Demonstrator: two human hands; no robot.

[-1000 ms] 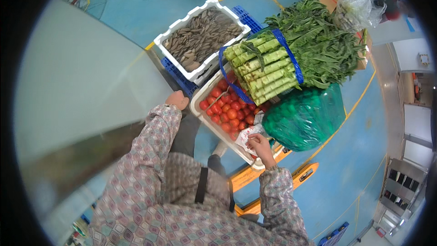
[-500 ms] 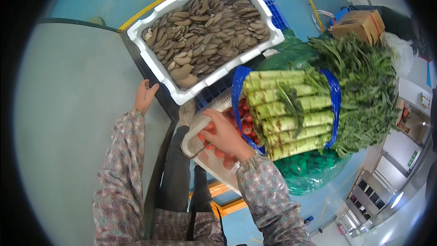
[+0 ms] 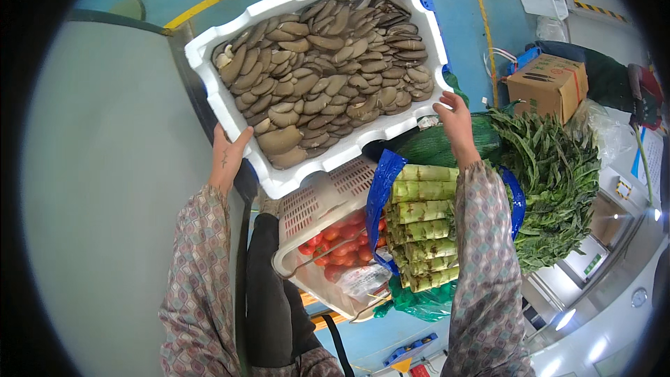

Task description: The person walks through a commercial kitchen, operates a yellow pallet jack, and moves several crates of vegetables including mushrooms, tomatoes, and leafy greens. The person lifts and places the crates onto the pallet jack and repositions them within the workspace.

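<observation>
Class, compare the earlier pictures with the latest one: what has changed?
The right hand has left the tomato crate, moving forward and right to the near right corner of the white foam box. The left hand has closed in on its near left corner. Both now meet the rim; how firmly is unclear. Mushrooms still fill the box.
</observation>
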